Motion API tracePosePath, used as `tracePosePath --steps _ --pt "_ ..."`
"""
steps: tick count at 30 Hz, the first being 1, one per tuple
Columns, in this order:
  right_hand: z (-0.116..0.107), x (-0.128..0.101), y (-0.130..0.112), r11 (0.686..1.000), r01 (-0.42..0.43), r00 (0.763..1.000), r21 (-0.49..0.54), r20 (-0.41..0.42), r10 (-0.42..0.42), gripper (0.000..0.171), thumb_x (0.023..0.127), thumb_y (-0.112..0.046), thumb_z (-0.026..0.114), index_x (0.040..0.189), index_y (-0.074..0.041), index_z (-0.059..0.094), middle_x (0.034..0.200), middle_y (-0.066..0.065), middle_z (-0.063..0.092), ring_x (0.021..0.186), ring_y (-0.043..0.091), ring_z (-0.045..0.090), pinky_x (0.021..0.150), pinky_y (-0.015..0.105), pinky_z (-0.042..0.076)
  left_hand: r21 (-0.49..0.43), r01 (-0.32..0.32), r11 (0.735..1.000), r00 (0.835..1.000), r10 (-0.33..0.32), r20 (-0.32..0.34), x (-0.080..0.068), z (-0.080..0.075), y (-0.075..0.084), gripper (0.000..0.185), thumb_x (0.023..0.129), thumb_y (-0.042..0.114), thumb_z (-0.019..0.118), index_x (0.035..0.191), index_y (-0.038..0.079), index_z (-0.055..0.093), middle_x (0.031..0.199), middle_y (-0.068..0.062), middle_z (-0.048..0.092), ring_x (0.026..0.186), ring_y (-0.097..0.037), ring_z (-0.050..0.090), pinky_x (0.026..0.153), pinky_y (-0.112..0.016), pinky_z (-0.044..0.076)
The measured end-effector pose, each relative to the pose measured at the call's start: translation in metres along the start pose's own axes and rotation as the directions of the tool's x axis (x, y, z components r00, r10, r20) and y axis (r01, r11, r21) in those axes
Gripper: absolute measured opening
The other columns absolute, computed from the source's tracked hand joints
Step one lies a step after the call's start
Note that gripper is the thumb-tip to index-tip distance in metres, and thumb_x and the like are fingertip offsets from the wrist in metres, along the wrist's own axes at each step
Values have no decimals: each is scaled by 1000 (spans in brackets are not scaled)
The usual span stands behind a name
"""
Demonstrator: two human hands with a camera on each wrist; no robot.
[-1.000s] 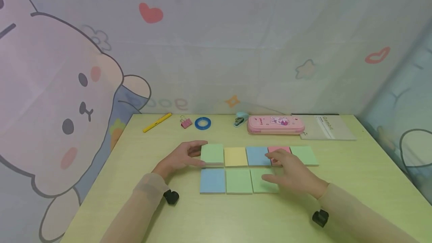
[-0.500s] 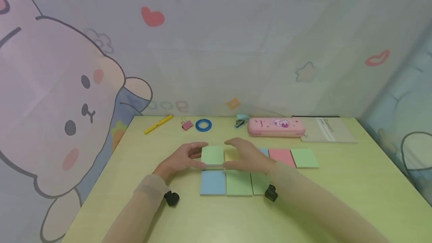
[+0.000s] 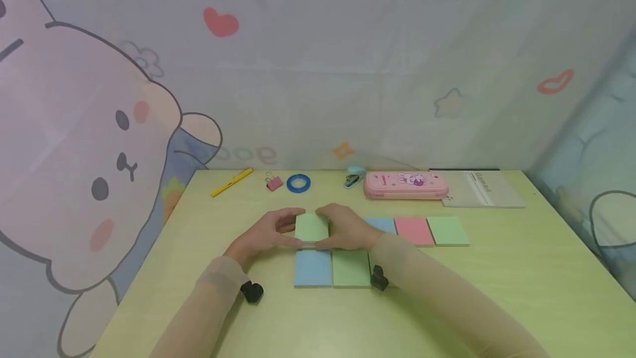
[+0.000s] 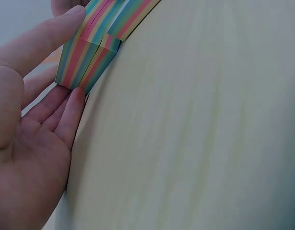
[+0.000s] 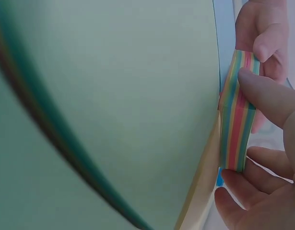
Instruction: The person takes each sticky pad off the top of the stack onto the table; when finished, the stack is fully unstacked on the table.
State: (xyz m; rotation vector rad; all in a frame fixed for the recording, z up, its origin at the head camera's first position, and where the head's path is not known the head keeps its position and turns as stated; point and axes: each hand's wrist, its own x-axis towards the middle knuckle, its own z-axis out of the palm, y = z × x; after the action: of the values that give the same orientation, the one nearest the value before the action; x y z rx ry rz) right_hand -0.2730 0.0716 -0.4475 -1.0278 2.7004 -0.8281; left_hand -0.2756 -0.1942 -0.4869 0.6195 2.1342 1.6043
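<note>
Two sticky note pads, one on the other with a green one (image 3: 312, 228) uppermost, lie at the left end of the back row. My left hand (image 3: 265, 232) holds their left side, thumb at the near corner and fingers at the far one. On the opposite side, my right hand (image 3: 350, 228) grips the same pads between thumb and fingers. Their edges show coloured stripes in the left wrist view, where the striped pads (image 4: 85, 52) sit slightly offset. A yellow pad beside them is hidden beneath my right hand.
Nearer me lie a blue pad (image 3: 313, 269) and a green pad (image 3: 350, 269). Blue, pink (image 3: 414, 231) and green pads (image 3: 448, 231) continue the back row. Behind are a yellow pen (image 3: 231, 183), binder clip (image 3: 274, 182), blue tape (image 3: 298, 183), stapler (image 3: 354, 177), pink pencil case (image 3: 406, 185) and notebook (image 3: 489, 189).
My right hand has moved left, from above the blue and pink pads to the right side of the stacked pads, and now grips them. My left hand has stayed in place.
</note>
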Motion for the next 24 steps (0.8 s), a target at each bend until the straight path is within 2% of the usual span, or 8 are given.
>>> tracePosePath --steps 4,11,16,24 --pt "3 1 6 1000 0 1000 -13 -24 0 83 82 -37 92 145 4 56 139 16 63 122 27 60 108 44 52 -10 1 1000 1000 -1 3 0 -1 0 85 89 10 86 160 5 40 163 -15 44 148 -38 46 117 -40 46" --pt "-5 -10 20 999 -44 998 -2 -47 44 88 81 -45 91 151 -5 54 148 10 58 136 27 54 117 45 45 -13 12 1000 1000 -12 3 2 -1 -2 87 87 7 87 160 5 40 163 -15 44 149 -36 45 117 -38 45" --pt "-29 -43 27 996 -62 996 60 -67 66 85 84 -43 89 151 -5 53 151 10 56 135 30 56 114 47 49 3 20 1000 1000 -20 6 2 0 -2 86 88 7 86 160 4 40 164 -13 44 150 -35 44 118 -38 44" --pt "-61 -117 55 990 -59 989 125 -129 75 79 82 -35 92 145 -2 57 144 11 62 133 34 59 112 53 50 12 29 1000 1000 -29 -8 2 0 -4 84 87 9 87 159 4 43 162 -14 45 148 -35 46 118 -39 44"
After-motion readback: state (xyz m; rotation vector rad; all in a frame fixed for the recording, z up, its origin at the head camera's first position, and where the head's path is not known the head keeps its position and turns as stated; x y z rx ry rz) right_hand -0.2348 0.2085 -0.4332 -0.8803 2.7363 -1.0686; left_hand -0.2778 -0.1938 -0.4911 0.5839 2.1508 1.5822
